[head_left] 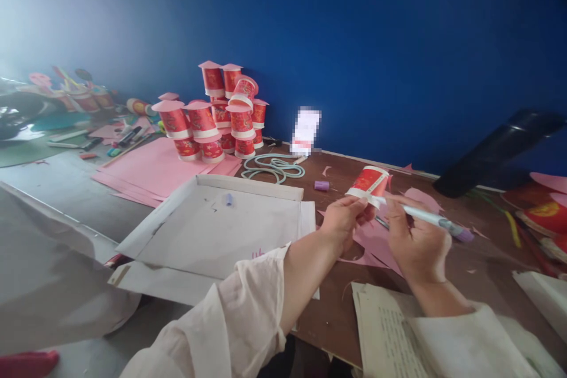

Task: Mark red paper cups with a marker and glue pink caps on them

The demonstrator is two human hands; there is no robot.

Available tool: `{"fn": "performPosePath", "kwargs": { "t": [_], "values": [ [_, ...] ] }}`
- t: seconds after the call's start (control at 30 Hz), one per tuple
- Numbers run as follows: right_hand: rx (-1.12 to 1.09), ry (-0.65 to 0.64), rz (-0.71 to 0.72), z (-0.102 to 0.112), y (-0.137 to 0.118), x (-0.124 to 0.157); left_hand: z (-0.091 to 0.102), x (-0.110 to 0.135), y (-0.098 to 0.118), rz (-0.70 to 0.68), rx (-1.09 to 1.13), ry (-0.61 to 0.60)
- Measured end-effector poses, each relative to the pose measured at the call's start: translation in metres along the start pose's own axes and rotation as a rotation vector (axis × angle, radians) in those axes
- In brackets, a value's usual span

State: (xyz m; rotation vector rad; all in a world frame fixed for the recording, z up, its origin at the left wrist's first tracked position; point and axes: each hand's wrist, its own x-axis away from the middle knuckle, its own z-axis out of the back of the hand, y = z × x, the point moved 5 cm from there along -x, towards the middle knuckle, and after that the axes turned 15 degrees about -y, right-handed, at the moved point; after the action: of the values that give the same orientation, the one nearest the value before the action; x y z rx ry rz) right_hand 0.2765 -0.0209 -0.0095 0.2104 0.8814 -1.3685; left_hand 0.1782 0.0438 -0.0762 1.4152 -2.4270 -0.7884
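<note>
Pinched the red cup (370, 179) by its white lower edge in the left hand (344, 220), just up-left of the right hand (415, 243), and gripped in the latter's curled grasp a marker (426, 216) slanting down-right from that edge.

I can't read the blurred phone (305, 131) beyond the left hand (343, 221); red cups (546, 212) far right of it get cut off.

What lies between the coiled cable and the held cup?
A purple cap and a pink scrap lie between the cable and cup in the head view.
</note>
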Motion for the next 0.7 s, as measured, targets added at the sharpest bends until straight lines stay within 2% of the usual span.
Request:
{"fn": "performPosePath", "kwargs": {
  "t": [0.4, 0.7],
  "values": [
    [0.016, -0.043, -0.058, -0.002, 0.0042, 0.0006, -0.0004, 0.0022, 0.0012, 0.021, 0.013, 0.041],
    [0.022, -0.019, -0.055, -0.0009, 0.0033, 0.0008, -0.0005, 0.0024, 0.002, 0.026, -0.005, 0.034]
  ]
}}
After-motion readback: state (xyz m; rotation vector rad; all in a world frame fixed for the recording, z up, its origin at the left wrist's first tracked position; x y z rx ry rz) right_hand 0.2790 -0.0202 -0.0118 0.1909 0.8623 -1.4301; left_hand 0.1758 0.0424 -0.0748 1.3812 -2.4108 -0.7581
